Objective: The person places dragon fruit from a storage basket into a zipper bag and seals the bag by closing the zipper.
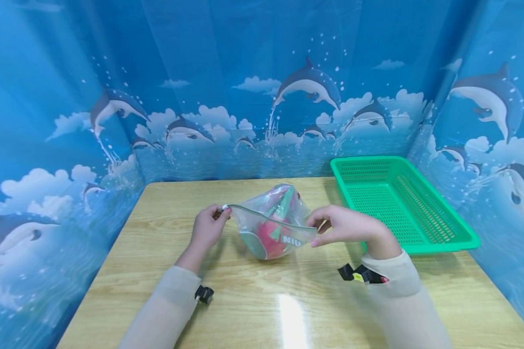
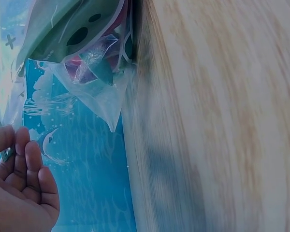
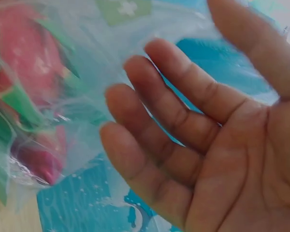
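A clear zip bag [image 1: 272,228] holding pink and green items rests on the wooden table [image 1: 288,300], its zip edge stretched level between my hands. My left hand [image 1: 220,213] pinches the left end of the zip strip. My right hand [image 1: 319,227] pinches the right end, its other fingers loosely extended. The left wrist view shows the bag [image 2: 94,63] from below beside my curled fingers [image 2: 24,164]. In the right wrist view the bag [image 3: 43,96] lies just behind my fingers [image 3: 183,125].
A green plastic basket [image 1: 401,203] stands at the back right of the table, with nothing visible in it. Blue dolphin-print curtains [image 1: 262,97] close off the back and both sides.
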`<state>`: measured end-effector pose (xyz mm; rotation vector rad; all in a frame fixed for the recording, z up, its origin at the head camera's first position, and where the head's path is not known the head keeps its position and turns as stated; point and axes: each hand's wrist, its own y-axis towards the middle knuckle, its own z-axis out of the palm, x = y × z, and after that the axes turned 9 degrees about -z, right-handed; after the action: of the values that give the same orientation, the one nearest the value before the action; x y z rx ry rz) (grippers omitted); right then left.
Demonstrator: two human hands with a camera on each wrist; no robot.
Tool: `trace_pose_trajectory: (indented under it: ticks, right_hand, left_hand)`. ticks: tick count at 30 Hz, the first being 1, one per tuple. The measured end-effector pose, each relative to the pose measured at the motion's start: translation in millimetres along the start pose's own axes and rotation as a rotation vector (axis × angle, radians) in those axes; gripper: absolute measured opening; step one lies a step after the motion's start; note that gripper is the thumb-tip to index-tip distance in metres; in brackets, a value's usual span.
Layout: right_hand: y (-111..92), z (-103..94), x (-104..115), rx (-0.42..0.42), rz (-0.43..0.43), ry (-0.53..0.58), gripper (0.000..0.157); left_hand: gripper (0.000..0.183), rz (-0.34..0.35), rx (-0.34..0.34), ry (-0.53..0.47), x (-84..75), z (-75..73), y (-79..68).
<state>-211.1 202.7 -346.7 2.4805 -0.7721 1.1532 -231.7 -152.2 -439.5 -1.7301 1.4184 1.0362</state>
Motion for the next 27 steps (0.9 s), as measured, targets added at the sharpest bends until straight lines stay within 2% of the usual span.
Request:
trace_pose_trajectory:
  ticks: [6,14,20,27]
  right_hand:
    - [4.1,3.4,-0.5,-0.039,-0.002,-0.022,0.011]
    - [3.3,-2.9,3.0,-0.078,0.023,-0.061,0.007]
    - [3.0,-7.2,4.8,-0.161,0.065,-0.073,0.011]
    - [3.7,-13.0,5.1,-0.345,0.081,-0.111,0.010]
  left_hand:
    - [0.024,-0.020,0.028,-0.010,0.7,-2.8,0.4]
    - [0.023,-0.040,0.043,-0.048,0.1,-9.0,2.5]
    - [0.021,-0.008,-0.030,-0.088,-2.6,-11.6,3.4]
    - [0.019,0.130,-0.148,-0.126,-7.7,-15.8,1.0]
